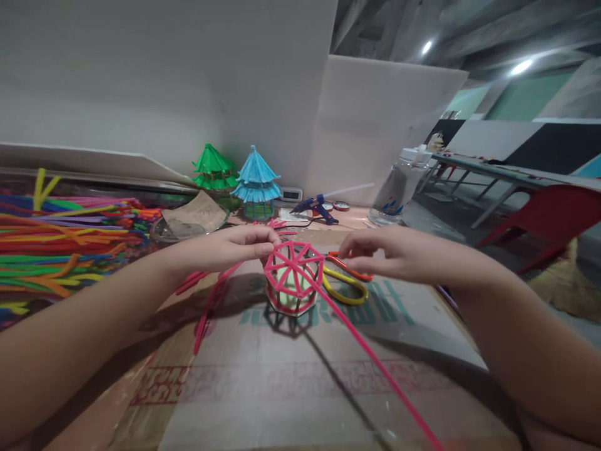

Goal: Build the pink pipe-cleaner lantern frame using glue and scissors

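Note:
A small eight-sided pink pipe-cleaner frame (pixel 292 275), with spokes across its top and dark posts below, stands on the printed board. My left hand (pixel 248 245) pinches its upper left edge between thumb and fingers. From the spoked top, a long pink pipe cleaner (pixel 370 354) runs down to the lower right. My right hand (pixel 375 250) hovers with loosely bent fingers, apart from the frame and close to the scissors (pixel 347 294), which have yellow and orange handles. I see nothing held in it. Cut pink pipe cleaners (pixel 211 313) lie left of the frame.
Bundles of coloured pipe cleaners (pixel 70 244) fill the left side. Behind stand a green pavilion model (pixel 213 166), a blue pavilion model (pixel 256 178), a glue gun (pixel 315 208) and a clear pump bottle (pixel 397 188). A red chair (pixel 558 216) is at right.

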Motion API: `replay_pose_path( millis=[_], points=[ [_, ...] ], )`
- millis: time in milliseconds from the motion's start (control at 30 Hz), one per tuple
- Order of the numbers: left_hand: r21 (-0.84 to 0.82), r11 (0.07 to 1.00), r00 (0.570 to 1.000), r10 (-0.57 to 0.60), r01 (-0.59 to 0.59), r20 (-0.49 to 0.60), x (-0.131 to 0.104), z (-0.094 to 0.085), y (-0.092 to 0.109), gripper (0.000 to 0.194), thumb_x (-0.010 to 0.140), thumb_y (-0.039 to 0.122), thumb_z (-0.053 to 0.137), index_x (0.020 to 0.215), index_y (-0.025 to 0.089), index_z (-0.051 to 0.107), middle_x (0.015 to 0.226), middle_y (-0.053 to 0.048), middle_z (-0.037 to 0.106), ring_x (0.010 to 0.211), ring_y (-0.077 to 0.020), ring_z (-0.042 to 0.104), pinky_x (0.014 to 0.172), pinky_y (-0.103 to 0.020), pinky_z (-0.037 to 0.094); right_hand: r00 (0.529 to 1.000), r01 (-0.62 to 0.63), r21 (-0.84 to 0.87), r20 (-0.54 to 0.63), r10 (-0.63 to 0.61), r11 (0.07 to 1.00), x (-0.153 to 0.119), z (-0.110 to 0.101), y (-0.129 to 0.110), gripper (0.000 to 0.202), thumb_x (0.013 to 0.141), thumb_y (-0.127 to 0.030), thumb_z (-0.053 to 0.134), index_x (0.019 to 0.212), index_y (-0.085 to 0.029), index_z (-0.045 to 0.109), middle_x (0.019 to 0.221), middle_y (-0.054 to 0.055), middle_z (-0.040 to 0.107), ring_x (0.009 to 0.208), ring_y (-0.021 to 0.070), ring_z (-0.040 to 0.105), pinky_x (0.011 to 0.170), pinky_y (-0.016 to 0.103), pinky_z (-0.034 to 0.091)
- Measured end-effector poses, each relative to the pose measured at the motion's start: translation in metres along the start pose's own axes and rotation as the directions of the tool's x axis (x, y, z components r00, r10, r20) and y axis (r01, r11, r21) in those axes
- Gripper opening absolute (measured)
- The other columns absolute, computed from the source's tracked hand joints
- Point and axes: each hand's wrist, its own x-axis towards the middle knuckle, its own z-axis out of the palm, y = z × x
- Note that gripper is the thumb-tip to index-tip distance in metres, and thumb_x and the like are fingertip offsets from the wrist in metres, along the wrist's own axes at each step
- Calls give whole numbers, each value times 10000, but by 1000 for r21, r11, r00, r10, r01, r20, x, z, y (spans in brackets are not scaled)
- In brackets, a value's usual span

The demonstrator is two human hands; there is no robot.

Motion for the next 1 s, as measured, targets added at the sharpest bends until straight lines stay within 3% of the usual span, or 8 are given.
replay_pose_path(
  millis=[33, 100, 200, 300, 400, 567, 800, 1000],
  points=[
    [-10, 1000, 1000, -1, 1, -8, 0, 0, -1, 395, 963, 577, 578, 925, 185, 621, 901, -10, 636, 858, -166, 579, 794, -271, 507, 999, -52, 1, 10, 52, 999, 5, -2, 14, 369, 979, -516, 524, 991, -206, 723, 871, 41, 740, 748, 186, 659, 642, 280, 442],
    [-34, 999, 1000, -8, 7, -16, 2, 0, -4, 401, 950, 588, 597, 936, 188, 627, 902, -13, 649, 868, -174, 594, 811, -287, 521, 980, -168, -30, -111, 164, 985, 17, 0, 45, 314, 954, -472, 553, 940, -202, 713, 915, 57, 752, 811, 206, 675, 689, 293, 470],
    [-88, 996, 1000, -12, 11, -13, 4, 0, -7, 408, 918, 597, 636, 923, 189, 632, 891, -13, 656, 875, -182, 609, 830, -305, 530, 900, -308, -11, -328, 288, 951, 34, 15, 88, 238, 925, -402, 594, 992, -202, 704, 1007, 89, 755, 878, 229, 693, 748, 314, 515],
    [-135, 990, 999, -44, 44, -4, 6, 1, -7, 390, 918, 574, 640, 918, 184, 637, 895, -13, 655, 892, -189, 621, 861, -322, 524, 826, -348, 232, -382, 414, 908, 50, 34, 121, 332, 916, -346, 622, 1194, -170, 670, 1265, 150, 709, 1050, 250, 702, 893, 344, 558],
    [-161, 985, 999, -53, 54, 8, 7, 4, -8, 391, 920, 574, 637, 922, 183, 642, 912, -12, 657, 915, -195, 629, 881, -333, 519, 804, -366, 273, -389, 450, 890, 69, 47, 142, 534, 909, -327, 646, 1401, -137, 564, 1445, 207, 608, 1197, 302, 670, 1004, 422, 547],
    [-206, 977, 998, -54, 62, 46, 10, 7, -15, 412, 924, 584, 637, 950, 173, 656, 943, -21, 657, 914, -190, 625, 866, -330, 513, 786, -347, 317, -415, 458, 883, 105, 56, 155, 700, 886, -353, 704, 1505, -114, 479, 1538, 243, 523, 1329, 360, 593, 1108, 502, 472],
    [-251, 967, 998, -25, 38, 55, 12, 10, -25, 361, 969, 530, 602, 955, 170, 628, 906, -15, 635, 868, -170, 613, 838, -320, 495, 800, -212, 417, -446, 402, 884, 144, 57, 154, 424, 870, -356, 732, 1227, -132, 687, 1283, 167, 728, 1175, 288, 679, 1047, 405, 503],
    [-168, 986, 1000, 9, -13, -24, 12, 8, -22, 373, 985, 420, 585, 1286, 201, 560, 1111, -63, 670, 962, -191, 641, 880, -352, 522, 796, -159, 457, -465, 387, 875, 163, 63, 148, 350, 799, -208, 773, 1130, -151, 676, 1169, 124, 757, 1029, 234, 688, 947, 360, 533]
  ],
)
